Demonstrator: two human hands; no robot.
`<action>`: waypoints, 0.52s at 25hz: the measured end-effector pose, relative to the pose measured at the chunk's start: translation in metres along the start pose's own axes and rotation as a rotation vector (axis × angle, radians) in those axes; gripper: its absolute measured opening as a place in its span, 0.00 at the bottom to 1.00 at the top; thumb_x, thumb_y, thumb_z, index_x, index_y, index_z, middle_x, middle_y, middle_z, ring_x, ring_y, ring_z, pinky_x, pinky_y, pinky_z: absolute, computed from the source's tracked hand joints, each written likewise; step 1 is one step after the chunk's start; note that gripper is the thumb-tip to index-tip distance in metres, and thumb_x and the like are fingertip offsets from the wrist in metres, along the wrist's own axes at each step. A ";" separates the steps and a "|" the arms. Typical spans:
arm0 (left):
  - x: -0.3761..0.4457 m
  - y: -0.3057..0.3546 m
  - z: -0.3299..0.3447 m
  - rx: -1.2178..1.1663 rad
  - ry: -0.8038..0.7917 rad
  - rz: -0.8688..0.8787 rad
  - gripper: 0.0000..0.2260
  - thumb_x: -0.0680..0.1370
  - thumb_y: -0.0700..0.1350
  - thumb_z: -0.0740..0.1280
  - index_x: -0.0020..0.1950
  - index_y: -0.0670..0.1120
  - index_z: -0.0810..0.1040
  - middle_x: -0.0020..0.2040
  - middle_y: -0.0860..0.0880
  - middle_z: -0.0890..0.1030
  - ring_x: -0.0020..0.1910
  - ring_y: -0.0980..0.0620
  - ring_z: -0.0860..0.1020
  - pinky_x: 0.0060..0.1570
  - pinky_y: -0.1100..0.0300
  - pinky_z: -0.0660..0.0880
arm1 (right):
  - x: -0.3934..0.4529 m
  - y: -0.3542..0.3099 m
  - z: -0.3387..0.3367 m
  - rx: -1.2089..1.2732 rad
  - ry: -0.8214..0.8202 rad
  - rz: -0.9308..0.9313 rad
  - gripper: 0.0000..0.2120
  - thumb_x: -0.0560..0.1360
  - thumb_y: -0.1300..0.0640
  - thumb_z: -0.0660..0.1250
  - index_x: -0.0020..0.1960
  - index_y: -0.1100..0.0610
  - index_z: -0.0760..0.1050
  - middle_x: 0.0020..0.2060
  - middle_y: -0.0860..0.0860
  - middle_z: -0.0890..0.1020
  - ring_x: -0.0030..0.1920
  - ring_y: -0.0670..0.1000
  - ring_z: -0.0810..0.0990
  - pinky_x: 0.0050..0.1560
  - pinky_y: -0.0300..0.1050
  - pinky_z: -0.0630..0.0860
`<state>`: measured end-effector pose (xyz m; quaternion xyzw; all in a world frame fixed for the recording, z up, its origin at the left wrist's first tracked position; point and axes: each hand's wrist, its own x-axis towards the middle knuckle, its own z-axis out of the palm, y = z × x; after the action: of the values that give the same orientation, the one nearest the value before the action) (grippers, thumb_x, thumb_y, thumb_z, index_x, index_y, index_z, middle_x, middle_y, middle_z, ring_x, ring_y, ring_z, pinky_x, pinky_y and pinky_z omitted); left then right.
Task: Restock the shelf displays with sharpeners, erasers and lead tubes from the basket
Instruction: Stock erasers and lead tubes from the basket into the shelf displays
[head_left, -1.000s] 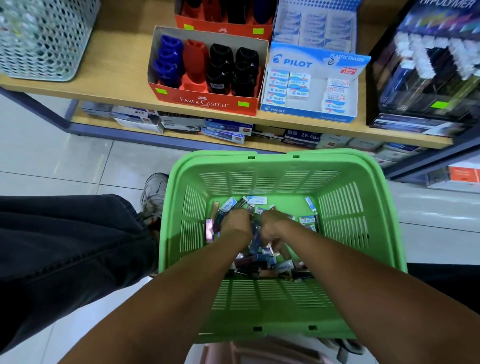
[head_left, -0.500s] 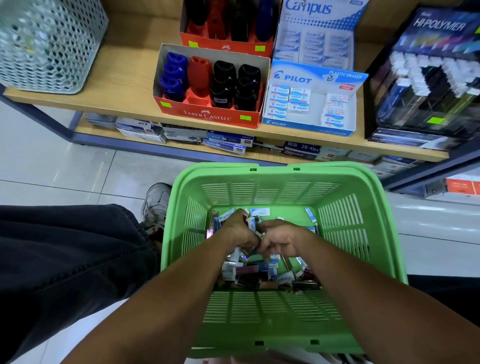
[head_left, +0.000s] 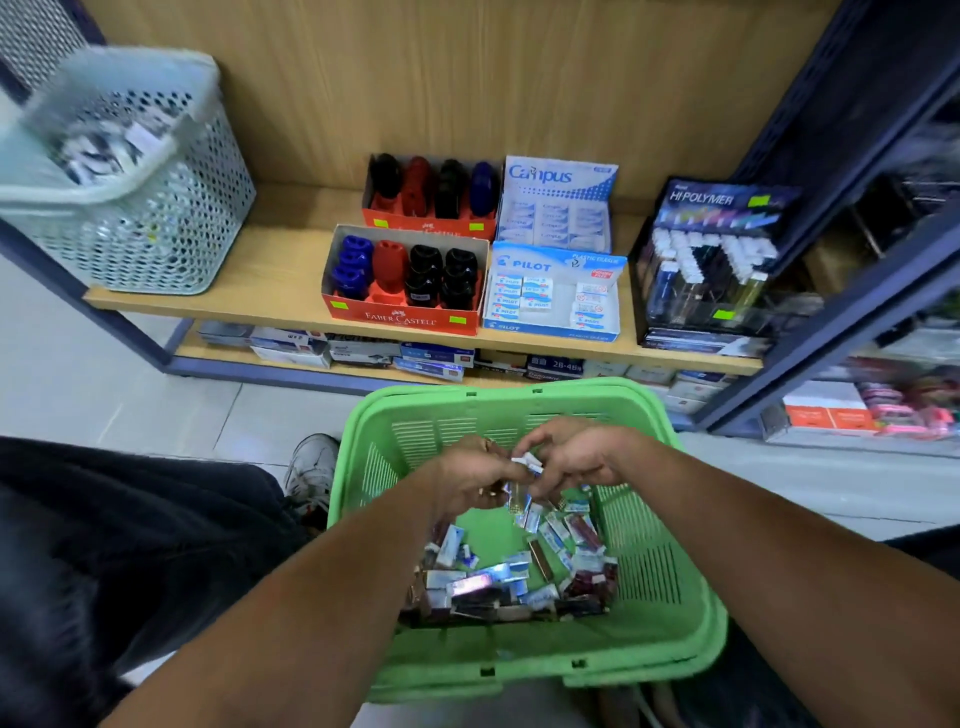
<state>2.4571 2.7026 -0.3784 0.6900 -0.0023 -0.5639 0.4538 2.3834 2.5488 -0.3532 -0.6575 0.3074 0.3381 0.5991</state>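
Over the green basket (head_left: 644, 613), both hands have come up from the pile. The right hand (head_left: 576, 457) pinches a small white and blue eraser (head_left: 529, 462). The left hand (head_left: 470, 478) curls round some small packs, too hidden to name. I think the eraser goes next to the Pilot eraser box (head_left: 556, 296) on the shelf (head_left: 234, 280).

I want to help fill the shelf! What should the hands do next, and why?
Probably carry the small white-and-blue eraser, pinched by the right hand beside the left hand above the green plastic basket, up to the blue Pilot eraser box. That box shows bare gaps between its erasers.
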 end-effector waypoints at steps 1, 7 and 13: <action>-0.006 0.007 0.003 0.001 -0.028 0.012 0.11 0.72 0.34 0.74 0.52 0.39 0.78 0.46 0.44 0.82 0.45 0.48 0.81 0.42 0.53 0.81 | -0.009 -0.004 -0.003 -0.032 0.025 -0.027 0.26 0.67 0.77 0.73 0.63 0.61 0.77 0.46 0.61 0.84 0.40 0.52 0.86 0.38 0.40 0.81; -0.042 0.064 0.013 -0.043 -0.094 0.161 0.08 0.73 0.33 0.73 0.51 0.35 0.79 0.44 0.38 0.84 0.43 0.40 0.84 0.39 0.51 0.82 | -0.058 -0.034 -0.030 0.025 0.096 -0.197 0.23 0.67 0.77 0.73 0.59 0.63 0.76 0.44 0.66 0.82 0.45 0.62 0.86 0.35 0.42 0.81; -0.060 0.120 0.024 -0.066 -0.107 0.329 0.10 0.73 0.29 0.71 0.54 0.32 0.79 0.48 0.33 0.83 0.41 0.38 0.84 0.44 0.46 0.83 | -0.096 -0.058 -0.060 0.111 0.118 -0.380 0.21 0.71 0.78 0.69 0.60 0.64 0.70 0.46 0.70 0.83 0.45 0.64 0.85 0.42 0.49 0.83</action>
<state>2.4777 2.6479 -0.2552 0.6338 -0.1209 -0.5178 0.5618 2.3787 2.4942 -0.2385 -0.6884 0.2305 0.1624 0.6683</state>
